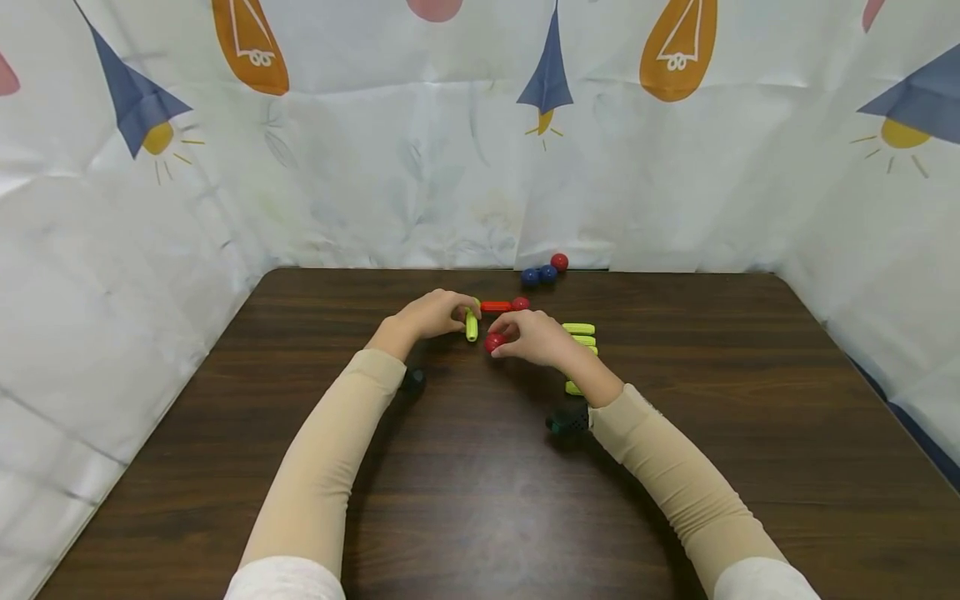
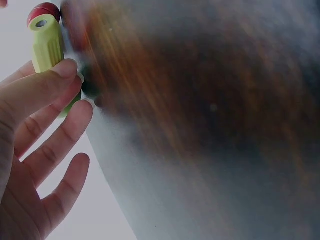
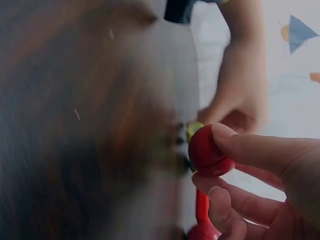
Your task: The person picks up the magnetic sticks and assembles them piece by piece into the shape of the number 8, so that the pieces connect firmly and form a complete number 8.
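Observation:
My left hand (image 1: 437,314) pinches a yellow-green rod (image 1: 472,327) between thumb and fingers. In the left wrist view this ribbed rod (image 2: 47,45) shows a round hole in its end, and a red ball (image 2: 45,10) appears right behind that end. My right hand (image 1: 537,337) holds a red ball (image 1: 493,342) by the fingertips, just right of the rod's near end. The right wrist view shows this red ball (image 3: 207,152) between thumb and fingers. Beyond the hands lies a red rod (image 1: 495,307), with another red ball (image 1: 521,303) at its right end.
Several yellow-green rods (image 1: 578,329) lie to the right, partly hidden by my right hand and forearm. At the table's back edge sit two blue balls (image 1: 530,277) and a red ball (image 1: 559,262). A printed cloth (image 1: 450,183) hangs behind the brown table (image 1: 480,500).

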`<state>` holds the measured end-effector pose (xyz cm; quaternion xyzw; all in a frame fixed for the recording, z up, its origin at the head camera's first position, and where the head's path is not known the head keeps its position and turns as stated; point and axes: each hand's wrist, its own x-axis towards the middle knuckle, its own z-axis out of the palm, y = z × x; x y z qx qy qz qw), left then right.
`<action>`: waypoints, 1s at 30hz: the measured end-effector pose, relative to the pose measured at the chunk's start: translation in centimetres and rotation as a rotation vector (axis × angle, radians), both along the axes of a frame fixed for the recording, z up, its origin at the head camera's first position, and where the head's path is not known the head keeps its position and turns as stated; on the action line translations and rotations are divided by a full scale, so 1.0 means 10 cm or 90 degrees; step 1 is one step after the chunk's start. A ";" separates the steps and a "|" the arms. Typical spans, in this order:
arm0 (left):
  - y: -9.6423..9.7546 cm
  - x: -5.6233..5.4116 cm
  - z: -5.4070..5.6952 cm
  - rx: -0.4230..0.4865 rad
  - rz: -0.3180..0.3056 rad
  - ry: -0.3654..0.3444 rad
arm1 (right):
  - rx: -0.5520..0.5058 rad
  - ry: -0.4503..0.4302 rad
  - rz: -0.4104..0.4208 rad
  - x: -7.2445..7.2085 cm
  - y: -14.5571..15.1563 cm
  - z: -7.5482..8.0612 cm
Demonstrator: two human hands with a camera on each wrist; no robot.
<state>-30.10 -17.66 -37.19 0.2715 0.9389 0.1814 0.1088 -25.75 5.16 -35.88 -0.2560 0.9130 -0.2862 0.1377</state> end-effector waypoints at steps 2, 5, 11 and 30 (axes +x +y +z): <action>-0.01 -0.01 -0.02 0.004 -0.001 0.002 | -0.002 -0.002 0.014 0.03 -0.06 -0.03; -0.02 -0.02 -0.03 0.008 -0.004 0.003 | -0.009 0.002 0.020 0.05 -0.13 -0.07; -0.02 -0.03 -0.02 0.015 -0.006 0.008 | -0.006 0.015 0.006 0.08 -0.26 -0.13; -0.02 -0.03 -0.01 0.029 -0.004 -0.019 | 0.021 0.057 -0.001 0.06 -0.37 -0.18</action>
